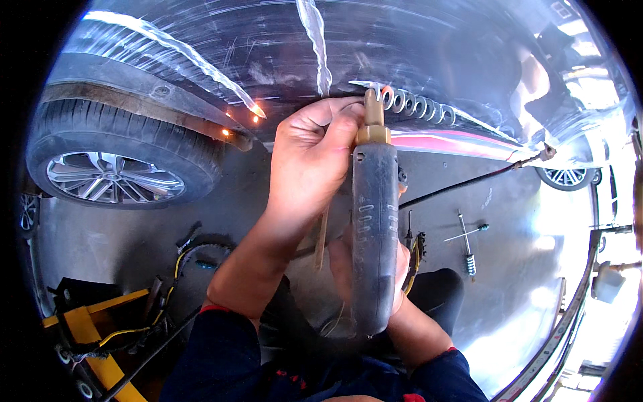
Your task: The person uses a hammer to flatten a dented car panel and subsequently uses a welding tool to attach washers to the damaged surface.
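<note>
Head view: right hand [395, 264] grips the dent-puller gun [374, 228], brass tip at the washer row [418, 106] on the car's dark panel [281, 53]; left hand [313, 157] closed, steadying the tip. Likely mid washer-welding; next needs firm, square contact.

A car body repair workshop. A black car's side panel [415, 47] fills the top of the frame, with a row of metal pull washers [418, 106] stuck to it. Its alloy wheel [114, 177] sits at left on a grey concrete floor [509, 281], where loose hand tools [467, 244] lie at right and yellow equipment [87, 321] stands lower left.
</note>
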Tool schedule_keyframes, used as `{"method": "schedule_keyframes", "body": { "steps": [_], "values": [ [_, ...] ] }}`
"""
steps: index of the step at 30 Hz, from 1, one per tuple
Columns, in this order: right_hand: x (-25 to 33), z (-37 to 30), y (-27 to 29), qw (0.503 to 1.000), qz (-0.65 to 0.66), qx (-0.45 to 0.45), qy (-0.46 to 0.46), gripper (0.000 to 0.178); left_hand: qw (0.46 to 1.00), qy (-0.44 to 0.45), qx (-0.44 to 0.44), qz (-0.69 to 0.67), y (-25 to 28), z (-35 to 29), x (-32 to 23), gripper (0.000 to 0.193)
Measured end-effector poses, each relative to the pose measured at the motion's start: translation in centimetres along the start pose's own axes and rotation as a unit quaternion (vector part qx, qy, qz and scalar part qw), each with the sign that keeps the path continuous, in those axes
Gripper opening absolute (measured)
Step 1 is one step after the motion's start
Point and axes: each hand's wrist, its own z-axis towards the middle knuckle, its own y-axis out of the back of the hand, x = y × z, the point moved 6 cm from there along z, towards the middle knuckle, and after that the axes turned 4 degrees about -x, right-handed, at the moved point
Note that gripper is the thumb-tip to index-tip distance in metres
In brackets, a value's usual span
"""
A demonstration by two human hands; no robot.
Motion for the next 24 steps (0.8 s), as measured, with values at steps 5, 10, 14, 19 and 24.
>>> {"method": "schedule_keyframes", "body": {
  "steps": [5, 10, 14, 19, 24],
  "values": [
    [-0.9, -0.4, -0.9, 0.989, 0.112, -0.059, -0.077, 0.038, 1.0, 0.023, -0.003, -0.017, 0.1, -0.1, 0.1, 0.023],
    [-0.2, -1.7, -0.4, 0.998, 0.007, -0.045, 0.035, 0.037, 1.0, 0.008, 0.003, -0.014, 1.6, 0.4, -0.5, 0.022],
    [-3.2, -7.2, 0.7, 0.998, -0.018, -0.019, 0.051, 0.036, 0.999, 0.038, 0.004, 0.011, 1.2, 0.5, 0.2, 0.019],
    [-10.2, -11.3, -0.9, 0.939, -0.226, 0.251, -0.065, 0.048, 0.995, -0.09, 0.012, -0.04, 2.2, 0.9, -0.3, 0.023],
    [-19.7, -15.5, -3.8, 0.831, -0.365, 0.417, -0.045, 0.038, 0.991, -0.133, -0.008, -0.021, 3.4, 1.8, 0.5, 0.025]
  ]
}}
